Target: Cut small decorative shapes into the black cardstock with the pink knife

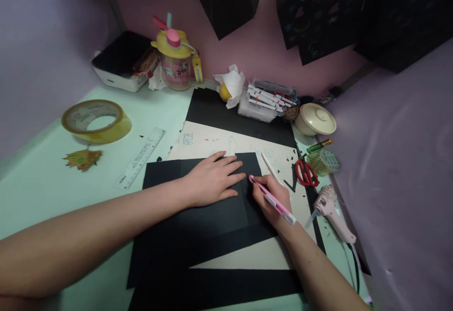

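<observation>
My right grip (pixel 274 200) grasps a pink pen-shaped tool (pixel 271 196), tip at the black card (pixel 208 223).
My left grip (pixel 214 179) released: palm down, fingers spread on the card, just left of the tip. Card lies partly over a white sheet (pixel 247 256) on the tabletop (pixel 164 110). Red-handled scissors (pixel 307 174), pink glue gun (pixel 332 216) right; clear ruler (pixel 141 157) left.

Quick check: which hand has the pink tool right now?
The right hand grips the pink tool. The left hand is the other one: palm down on the black card, fingers spread, holding no tool.
</observation>
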{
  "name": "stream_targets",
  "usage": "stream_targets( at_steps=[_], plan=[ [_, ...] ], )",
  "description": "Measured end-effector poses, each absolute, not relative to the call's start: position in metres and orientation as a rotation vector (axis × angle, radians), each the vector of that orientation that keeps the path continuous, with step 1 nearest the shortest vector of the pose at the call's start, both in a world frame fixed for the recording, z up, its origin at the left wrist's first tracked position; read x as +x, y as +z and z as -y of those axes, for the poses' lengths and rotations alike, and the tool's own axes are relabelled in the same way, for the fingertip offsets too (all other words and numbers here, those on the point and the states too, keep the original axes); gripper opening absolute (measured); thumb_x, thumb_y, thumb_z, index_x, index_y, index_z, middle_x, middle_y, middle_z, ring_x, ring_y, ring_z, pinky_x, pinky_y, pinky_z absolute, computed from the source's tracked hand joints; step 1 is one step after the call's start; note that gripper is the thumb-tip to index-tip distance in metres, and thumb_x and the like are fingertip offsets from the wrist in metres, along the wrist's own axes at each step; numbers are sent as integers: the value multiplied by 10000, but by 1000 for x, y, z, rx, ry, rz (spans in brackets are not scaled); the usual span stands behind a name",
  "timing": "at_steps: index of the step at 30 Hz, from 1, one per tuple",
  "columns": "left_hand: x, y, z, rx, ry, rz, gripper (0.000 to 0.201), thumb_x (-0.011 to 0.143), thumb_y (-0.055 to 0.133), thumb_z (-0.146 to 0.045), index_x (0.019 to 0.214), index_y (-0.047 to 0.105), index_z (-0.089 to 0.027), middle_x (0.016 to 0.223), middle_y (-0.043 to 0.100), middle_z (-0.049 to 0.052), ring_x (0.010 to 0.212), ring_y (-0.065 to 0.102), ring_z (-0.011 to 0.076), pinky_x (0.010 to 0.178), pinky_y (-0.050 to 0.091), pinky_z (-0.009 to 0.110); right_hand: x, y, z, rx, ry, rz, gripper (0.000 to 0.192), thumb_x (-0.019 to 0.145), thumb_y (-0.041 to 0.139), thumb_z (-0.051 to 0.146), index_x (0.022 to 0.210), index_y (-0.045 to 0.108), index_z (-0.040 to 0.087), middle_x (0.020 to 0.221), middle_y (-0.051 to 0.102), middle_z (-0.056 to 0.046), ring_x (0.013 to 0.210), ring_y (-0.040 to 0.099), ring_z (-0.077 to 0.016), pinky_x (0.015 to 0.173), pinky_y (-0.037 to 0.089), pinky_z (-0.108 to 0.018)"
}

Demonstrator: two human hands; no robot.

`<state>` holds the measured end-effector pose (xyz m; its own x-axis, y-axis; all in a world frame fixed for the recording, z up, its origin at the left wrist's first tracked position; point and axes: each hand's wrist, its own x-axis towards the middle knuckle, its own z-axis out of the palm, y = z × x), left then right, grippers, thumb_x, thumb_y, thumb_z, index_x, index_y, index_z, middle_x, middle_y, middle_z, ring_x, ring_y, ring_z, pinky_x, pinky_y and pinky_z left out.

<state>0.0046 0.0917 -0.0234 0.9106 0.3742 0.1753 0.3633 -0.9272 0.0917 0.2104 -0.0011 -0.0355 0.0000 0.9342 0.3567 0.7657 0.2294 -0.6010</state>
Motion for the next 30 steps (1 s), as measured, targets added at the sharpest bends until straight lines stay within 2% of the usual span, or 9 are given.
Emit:
stream_targets(
  at_steps=[6, 11, 16, 21, 26, 30],
  plan=[
    [4, -24, -92, 3026, 273, -584, 484, 928, 513, -507, 1333, 529, -242, 1424, 494, 83, 1320, 431, 265, 1121, 221, 435, 212, -38, 0, -1562, 333, 1821, 107, 899, 562, 241, 983, 625, 225, 852, 716, -31, 706, 679, -150, 631, 521, -241],
    [4, -24, -92, 3027, 272, -586, 469, 936, 494, -514, 1327, 528, -256, 1435, 482, 72, 1330, 417, 259, 1127, 212, 439, 211, -35, 1, -1578, 336, 1783, 68, 891, 545, 223, 900, 612, 219, 788, 706, -17, 646, 658, -143, 607, 511, -243],
    [4, -24, -91, 3031, 252, -586, 482, 935, 494, -515, 1338, 515, -251, 1438, 478, 78, 1328, 418, 262, 1126, 216, 443, 212, -38, 2, -1569, 404, 1762, 101, 891, 567, 253, 954, 636, 213, 815, 702, -20, 651, 643, -137, 615, 498, -239],
    [4, -24, -91, 3026, 270, -581, 470, 933, 502, -509, 1322, 533, -247, 1436, 480, 81, 1331, 419, 267, 1125, 222, 450, 211, -32, 0, -1634, 484, 1504, 95, 868, 592, 272, 900, 651, 205, 755, 676, -8, 633, 612, -136, 590, 474, -236],
    [4, -23, -92, 3035, 266, -559, 477, 932, 505, -500, 1303, 548, -203, 1421, 493, 103, 1323, 431, 280, 1116, 255, 449, 214, -21, -3, -1569, 680, 1457, 133, 843, 625, 274, 954, 676, 220, 883, 698, -21, 763, 627, -156, 686, 483, -260],
    [4, -24, -92, 3018, 247, -545, 470, 944, 484, -492, 1313, 545, -207, 1434, 477, 116, 1343, 414, 291, 1101, 300, 433, 218, -19, -3, -1566, 691, 1462, 124, 861, 583, 268, 811, 685, 217, 789, 680, -8, 736, 612, -158, 688, 466, -269]
  ],
)
